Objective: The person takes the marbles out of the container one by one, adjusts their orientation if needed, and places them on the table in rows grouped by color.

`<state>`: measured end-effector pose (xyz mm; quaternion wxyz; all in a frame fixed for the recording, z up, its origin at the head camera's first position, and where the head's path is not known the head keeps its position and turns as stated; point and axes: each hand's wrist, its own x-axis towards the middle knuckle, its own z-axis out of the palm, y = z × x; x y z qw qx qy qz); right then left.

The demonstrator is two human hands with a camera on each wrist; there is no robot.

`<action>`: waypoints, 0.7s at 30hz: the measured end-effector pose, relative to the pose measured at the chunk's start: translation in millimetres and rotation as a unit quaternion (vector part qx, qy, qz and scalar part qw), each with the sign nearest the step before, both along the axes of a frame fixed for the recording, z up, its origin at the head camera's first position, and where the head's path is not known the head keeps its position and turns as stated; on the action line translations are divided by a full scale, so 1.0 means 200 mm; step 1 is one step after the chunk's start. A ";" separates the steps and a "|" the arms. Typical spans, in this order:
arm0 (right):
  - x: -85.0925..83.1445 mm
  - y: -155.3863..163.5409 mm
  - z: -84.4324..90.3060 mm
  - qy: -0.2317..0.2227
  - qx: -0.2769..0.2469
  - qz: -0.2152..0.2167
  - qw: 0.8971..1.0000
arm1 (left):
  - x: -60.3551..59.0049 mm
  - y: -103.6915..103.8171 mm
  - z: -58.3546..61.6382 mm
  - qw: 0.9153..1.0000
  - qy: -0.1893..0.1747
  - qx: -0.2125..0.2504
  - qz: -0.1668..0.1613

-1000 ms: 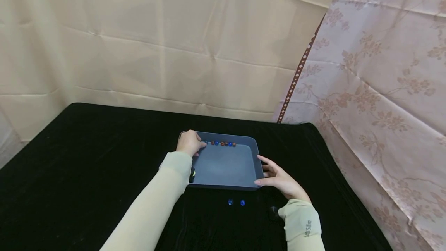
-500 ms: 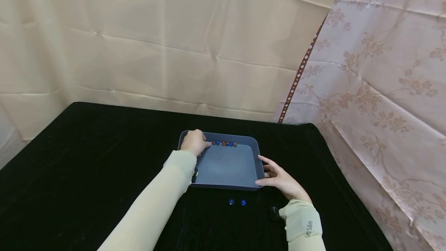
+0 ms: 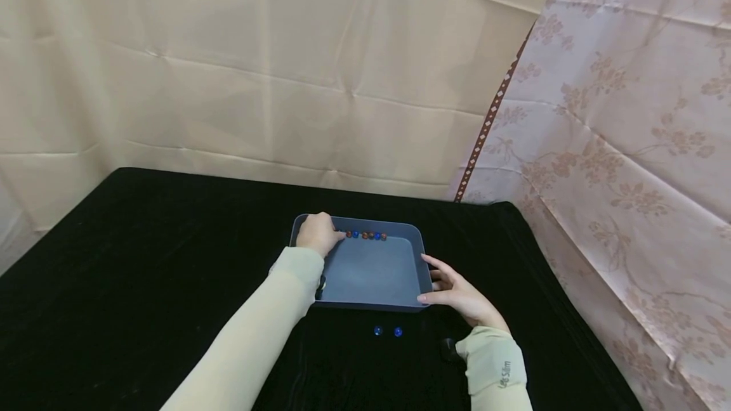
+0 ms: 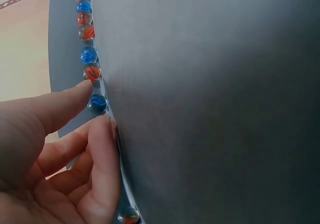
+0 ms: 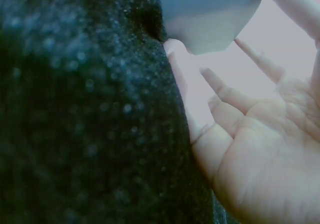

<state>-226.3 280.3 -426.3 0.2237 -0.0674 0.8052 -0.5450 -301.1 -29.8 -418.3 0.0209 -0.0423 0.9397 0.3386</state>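
A grey tray point(image 3: 371, 274) lies on the black cloth. Along its far wall runs a row of several orange and blue marbles point(image 3: 365, 234). My left hand point(image 3: 317, 234) is at the tray's far left corner, at the left end of that row. In the left wrist view its index fingertip point(image 4: 84, 89) and thumb tip point(image 4: 104, 126) close on either side of a blue marble point(image 4: 97, 104). One more marble point(image 4: 129, 215) shows below the fingers. My right hand point(image 3: 451, 290) rests with straight fingers against the tray's right wall, holding nothing. The tray corner point(image 5: 210, 19) shows above its relaxed fingers point(image 5: 225, 94).
Two blue marbles point(image 3: 377, 331) point(image 3: 398, 332) lie on the black table point(image 3: 143, 271) just in front of the tray. Beige cloth point(image 3: 257, 81) hangs behind and a flowered curtain point(image 3: 628, 144) hangs at the right, close to the table's right edge.
My left hand has edged slightly right along the far wall toward the marble row. The right hand and the two loose blue marbles have stayed put.
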 end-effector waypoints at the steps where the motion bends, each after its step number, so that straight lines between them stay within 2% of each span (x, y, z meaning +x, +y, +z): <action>1: 0.00 0.00 0.00 0.001 0.000 0.000 1.000 | 0.00 0.00 0.00 1.000 0.004 -0.005 0.000; 21: -0.01 0.00 0.00 0.002 -0.001 0.000 1.000 | 0.01 -0.01 0.01 1.000 0.014 -0.026 0.006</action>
